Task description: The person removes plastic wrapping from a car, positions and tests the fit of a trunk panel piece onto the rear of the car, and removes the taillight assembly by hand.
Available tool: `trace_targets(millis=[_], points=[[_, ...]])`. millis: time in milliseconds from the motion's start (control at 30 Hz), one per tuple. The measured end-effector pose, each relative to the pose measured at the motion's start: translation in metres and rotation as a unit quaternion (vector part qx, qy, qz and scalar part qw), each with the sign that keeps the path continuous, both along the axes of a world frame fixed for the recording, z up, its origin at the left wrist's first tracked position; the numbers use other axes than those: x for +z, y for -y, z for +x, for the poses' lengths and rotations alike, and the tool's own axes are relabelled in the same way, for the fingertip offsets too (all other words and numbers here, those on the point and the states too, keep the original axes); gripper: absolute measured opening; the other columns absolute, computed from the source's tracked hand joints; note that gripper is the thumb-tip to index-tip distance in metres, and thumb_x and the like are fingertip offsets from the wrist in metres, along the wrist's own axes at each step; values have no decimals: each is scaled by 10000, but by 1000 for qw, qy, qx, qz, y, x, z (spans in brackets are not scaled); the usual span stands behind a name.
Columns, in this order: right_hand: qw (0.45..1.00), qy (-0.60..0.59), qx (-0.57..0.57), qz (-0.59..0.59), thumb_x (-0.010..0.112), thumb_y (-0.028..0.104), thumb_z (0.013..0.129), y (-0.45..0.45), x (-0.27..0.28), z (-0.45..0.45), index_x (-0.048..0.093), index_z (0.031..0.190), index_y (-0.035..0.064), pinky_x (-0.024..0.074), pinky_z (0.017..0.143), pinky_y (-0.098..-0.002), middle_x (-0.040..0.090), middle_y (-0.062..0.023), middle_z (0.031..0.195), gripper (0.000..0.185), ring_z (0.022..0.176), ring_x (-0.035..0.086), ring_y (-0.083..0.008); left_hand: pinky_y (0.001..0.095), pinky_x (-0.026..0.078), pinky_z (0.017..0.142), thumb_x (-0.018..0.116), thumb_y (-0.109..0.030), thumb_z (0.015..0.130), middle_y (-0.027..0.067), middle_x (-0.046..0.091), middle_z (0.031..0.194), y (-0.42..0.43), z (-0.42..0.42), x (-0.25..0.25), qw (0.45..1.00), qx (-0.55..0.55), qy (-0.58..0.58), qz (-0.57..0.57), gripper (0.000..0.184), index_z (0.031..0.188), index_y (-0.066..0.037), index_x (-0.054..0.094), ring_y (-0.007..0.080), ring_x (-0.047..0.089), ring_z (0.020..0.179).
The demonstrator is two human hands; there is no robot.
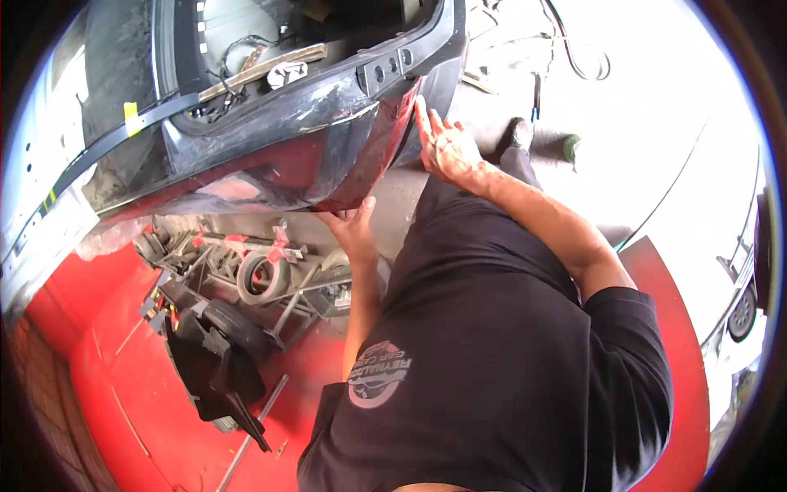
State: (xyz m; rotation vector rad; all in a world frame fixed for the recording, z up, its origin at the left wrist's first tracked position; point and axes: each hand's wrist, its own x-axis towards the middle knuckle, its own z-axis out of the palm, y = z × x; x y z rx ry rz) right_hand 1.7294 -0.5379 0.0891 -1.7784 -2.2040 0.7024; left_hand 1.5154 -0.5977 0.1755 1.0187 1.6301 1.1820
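A dark, glossy car body panel (340,156) with reddish areas and whitish scuffs runs across the upper left. At its lower corner is my left hand (357,234), thumb up against the panel and fingers curled at its bottom edge, the tips partly hidden. Higher up, my right hand (449,152) lies along the panel's outer edge, fingers stretched out and slightly spread. Its fingertips touch the edge beside a narrow red strip. Above the panel, the car's open rear (246,37) holds loose wiring and a wooden stick (270,70).
Below the panel are a tyre (262,276), metal frame parts (295,312) and a black plastic piece (217,381) by the red floor (123,361). My shoe (518,131) is near a green-topped round object (571,148). A black cable (586,66) curls at upper right; another car (742,312) stands far right.
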Motion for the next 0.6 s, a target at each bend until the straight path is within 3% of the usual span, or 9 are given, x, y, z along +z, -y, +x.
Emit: trace_targets(millis=[100,200,300,433,600], points=[[998,-11,-39,43,543,189,931,3,-9,-9,179,1597,-88,552,834,-530,607,-284,1273,808,923,711,-367,433,377,1167,763,11,873,140,318,1596,-3,-8,3,1000,-24,10,-16,1018,1639,-83,101,294,403,1419],[997,-18,-74,7,697,164,794,-2,-9,-14,261,1569,-100,544,845,-437,624,-252,1323,928,981,696,-332,419,461,1091,786,-34,865,122,331,1591,-1,-32,-7,998,-50,23,-37,1014,1636,-112,133,293,426,1402],[990,-67,-121,6,680,134,811,-18,-13,0,252,1583,-73,542,864,-423,629,-224,1333,906,994,695,-328,402,523,1001,830,-100,841,112,346,1582,-2,-43,-8,996,-67,19,-59,1037,1627,-123,153,298,450,1381],[992,-54,-110,14,589,138,889,-20,-14,4,220,1619,5,554,825,-462,689,-174,1117,829,886,725,-329,420,545,956,857,-157,814,101,358,1574,-4,-46,-12,996,-74,21,-50,1072,1618,-137,149,307,471,1360],[994,-62,-92,-9,615,146,874,0,-18,-11,222,1626,20,561,832,-437,708,-166,1023,858,880,729,-326,457,557,931,905,-250,756,97,365,1570,-6,-52,-22,996,-67,18,-54,1162,1620,-187,130,305,484,1351]])
